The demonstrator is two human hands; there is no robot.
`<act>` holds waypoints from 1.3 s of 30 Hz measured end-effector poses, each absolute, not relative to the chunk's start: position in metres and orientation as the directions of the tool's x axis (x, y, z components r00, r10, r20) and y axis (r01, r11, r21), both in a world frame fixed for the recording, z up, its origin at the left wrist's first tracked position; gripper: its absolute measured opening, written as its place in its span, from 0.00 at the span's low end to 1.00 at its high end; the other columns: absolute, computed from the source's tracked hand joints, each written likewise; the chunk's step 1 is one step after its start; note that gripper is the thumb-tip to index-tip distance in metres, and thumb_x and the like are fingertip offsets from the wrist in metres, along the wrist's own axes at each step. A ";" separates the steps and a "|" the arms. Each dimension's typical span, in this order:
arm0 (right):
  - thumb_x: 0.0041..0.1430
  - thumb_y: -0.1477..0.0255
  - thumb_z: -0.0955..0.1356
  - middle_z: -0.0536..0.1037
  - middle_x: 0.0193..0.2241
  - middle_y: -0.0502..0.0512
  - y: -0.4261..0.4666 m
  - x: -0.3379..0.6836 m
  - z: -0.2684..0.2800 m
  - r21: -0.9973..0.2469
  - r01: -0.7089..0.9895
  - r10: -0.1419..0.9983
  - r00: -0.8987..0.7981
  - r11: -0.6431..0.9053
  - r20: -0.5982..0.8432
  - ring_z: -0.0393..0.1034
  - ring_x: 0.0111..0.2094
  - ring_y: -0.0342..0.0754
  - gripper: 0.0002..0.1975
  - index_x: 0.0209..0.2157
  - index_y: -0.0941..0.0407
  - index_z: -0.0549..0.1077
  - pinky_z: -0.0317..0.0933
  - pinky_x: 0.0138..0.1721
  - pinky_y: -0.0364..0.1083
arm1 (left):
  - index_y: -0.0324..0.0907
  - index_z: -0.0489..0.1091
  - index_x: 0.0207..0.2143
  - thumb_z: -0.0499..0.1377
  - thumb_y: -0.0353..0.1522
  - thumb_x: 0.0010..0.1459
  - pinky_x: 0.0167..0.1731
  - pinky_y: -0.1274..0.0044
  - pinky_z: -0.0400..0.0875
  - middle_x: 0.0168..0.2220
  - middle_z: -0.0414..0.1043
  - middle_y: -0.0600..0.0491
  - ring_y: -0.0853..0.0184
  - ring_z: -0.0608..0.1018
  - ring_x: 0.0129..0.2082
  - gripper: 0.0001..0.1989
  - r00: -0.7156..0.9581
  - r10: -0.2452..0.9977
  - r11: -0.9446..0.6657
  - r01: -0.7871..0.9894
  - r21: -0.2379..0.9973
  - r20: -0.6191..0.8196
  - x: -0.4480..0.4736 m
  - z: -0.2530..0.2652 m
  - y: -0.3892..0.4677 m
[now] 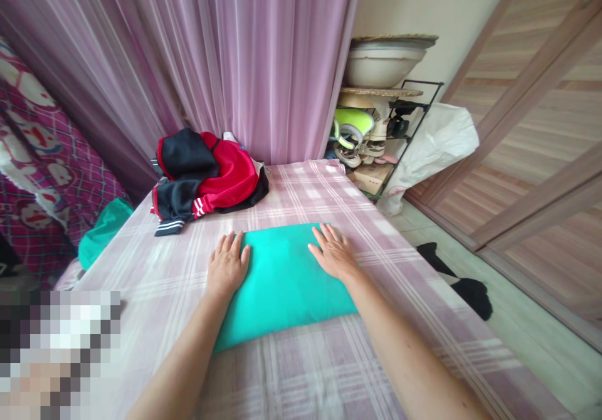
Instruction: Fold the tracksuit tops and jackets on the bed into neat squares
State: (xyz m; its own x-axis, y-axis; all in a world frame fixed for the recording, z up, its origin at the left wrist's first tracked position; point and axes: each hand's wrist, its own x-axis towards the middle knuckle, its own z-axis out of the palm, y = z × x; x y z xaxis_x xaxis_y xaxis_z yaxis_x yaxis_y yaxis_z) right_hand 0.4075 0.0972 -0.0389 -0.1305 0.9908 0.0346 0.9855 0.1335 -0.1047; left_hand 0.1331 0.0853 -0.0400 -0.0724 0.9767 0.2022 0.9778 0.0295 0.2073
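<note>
A flat teal folded cloth [286, 282], roughly rectangular, lies on the plaid-covered surface in front of me. On its left edge rests my left hand [229, 263], palm down with the fingers stretched forward. My right hand [333, 251] lies flat over the far right corner, fingers spread. Neither hand grips anything. What the cloth is exactly, the folds do not show. Beyond my left hand sits a heap of red and dark navy clothes [211, 172] with white-striped cuffs.
The pink and white plaid sheet [310, 376] covers the surface. More teal fabric [103, 232] hangs at its left edge. Purple curtains [263, 50] close off the back. A shoe rack [409, 138] with basins and a white bag [433, 147] stands at right, near a wooden wardrobe [531, 125].
</note>
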 end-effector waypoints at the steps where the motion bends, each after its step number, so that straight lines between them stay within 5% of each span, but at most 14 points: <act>1: 0.69 0.56 0.53 0.50 0.69 0.61 0.097 0.408 -0.041 -0.101 0.986 0.991 -0.131 0.134 0.038 0.43 0.69 0.56 0.30 0.68 0.54 0.54 0.44 0.65 0.61 | 0.43 0.58 0.65 0.44 0.42 0.68 0.61 0.60 0.61 0.67 0.58 0.46 0.56 0.58 0.67 0.27 -0.073 0.979 0.032 0.977 0.210 0.191 0.132 -0.039 0.086; 7: 0.69 0.56 0.53 0.49 0.70 0.61 0.096 0.408 -0.039 -0.097 0.986 0.991 -0.133 0.135 0.025 0.41 0.70 0.56 0.31 0.68 0.54 0.54 0.44 0.64 0.61 | 0.41 0.59 0.65 0.43 0.41 0.67 0.63 0.48 0.49 0.68 0.55 0.44 0.51 0.56 0.68 0.27 -0.090 0.987 0.073 0.990 0.124 0.136 0.152 -0.008 0.081; 11: 0.69 0.56 0.53 0.49 0.70 0.60 0.096 0.408 -0.042 -0.100 0.986 0.991 -0.131 0.132 0.024 0.40 0.70 0.55 0.31 0.68 0.54 0.54 0.44 0.64 0.62 | 0.40 0.56 0.66 0.41 0.43 0.68 0.66 0.52 0.42 0.69 0.51 0.46 0.54 0.52 0.69 0.29 0.103 0.958 -0.134 0.986 0.103 0.269 0.203 0.008 0.068; 14: 0.69 0.57 0.53 0.50 0.69 0.59 0.096 0.409 -0.043 -0.081 0.989 0.993 -0.119 0.121 0.026 0.41 0.70 0.55 0.30 0.68 0.54 0.54 0.45 0.64 0.62 | 0.43 0.56 0.66 0.39 0.46 0.68 0.67 0.53 0.44 0.69 0.53 0.50 0.57 0.54 0.69 0.30 0.199 0.956 -0.235 0.960 0.155 0.217 0.228 -0.005 0.063; 27: 0.69 0.58 0.54 0.53 0.68 0.60 0.093 0.402 -0.024 -0.067 0.993 0.995 -0.099 0.099 -0.005 0.45 0.69 0.55 0.29 0.67 0.55 0.57 0.42 0.64 0.66 | 0.45 0.53 0.68 0.41 0.47 0.67 0.66 0.56 0.49 0.70 0.49 0.52 0.56 0.51 0.70 0.31 -0.005 0.995 -0.006 0.993 0.119 0.095 0.148 -0.029 0.057; 33: 0.70 0.59 0.52 0.53 0.69 0.61 0.078 0.372 0.001 -0.155 0.961 0.930 -0.170 0.230 0.327 0.43 0.69 0.57 0.28 0.67 0.52 0.55 0.37 0.64 0.68 | 0.43 0.53 0.68 0.43 0.47 0.67 0.65 0.55 0.49 0.70 0.49 0.50 0.55 0.51 0.70 0.31 -0.005 0.996 -0.005 0.994 0.110 0.094 0.154 -0.028 0.057; 39: 0.69 0.55 0.53 0.54 0.68 0.58 0.067 0.357 -0.032 -0.153 0.950 0.962 -0.265 0.272 0.062 0.44 0.69 0.57 0.29 0.67 0.48 0.57 0.36 0.64 0.69 | 0.43 0.55 0.67 0.43 0.46 0.67 0.65 0.54 0.50 0.69 0.51 0.49 0.54 0.52 0.69 0.30 0.004 0.994 -0.016 0.994 0.110 0.105 0.151 -0.028 0.057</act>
